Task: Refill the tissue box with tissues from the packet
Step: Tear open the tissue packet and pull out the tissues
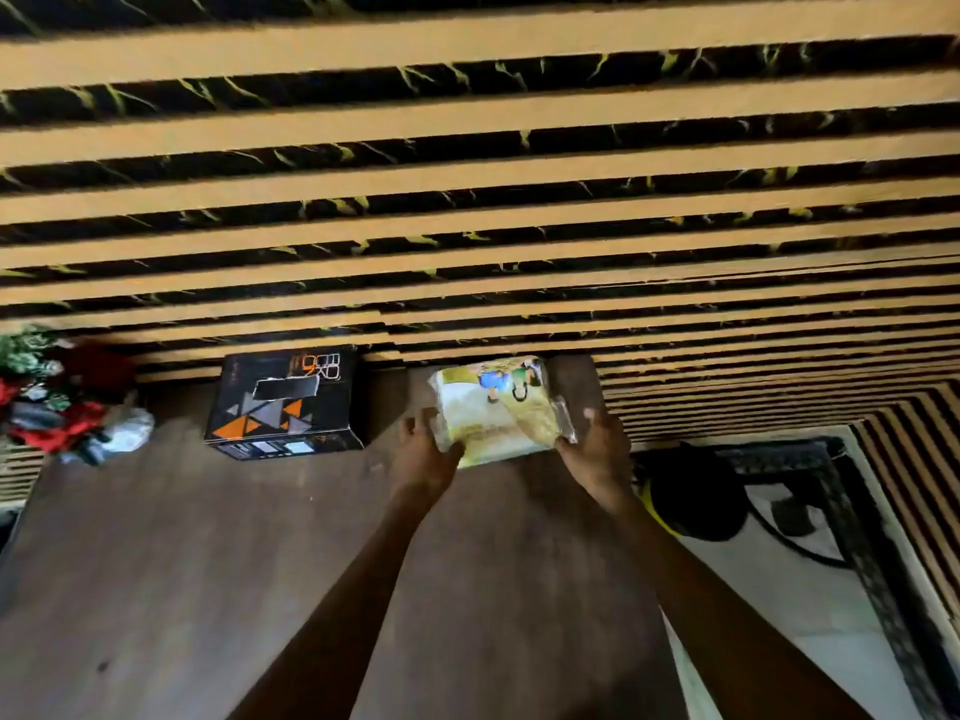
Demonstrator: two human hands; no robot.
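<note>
both hands (423,449) (597,449), tissue packet (498,413) between grips

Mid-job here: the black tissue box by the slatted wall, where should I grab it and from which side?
Take the black tissue box across its two short end walls, coming down from above and the near side. It lies flat on the wooden table with its back close to the slatted wall, and both hands, left hand and right hand, hold the tissue packet.
</note>
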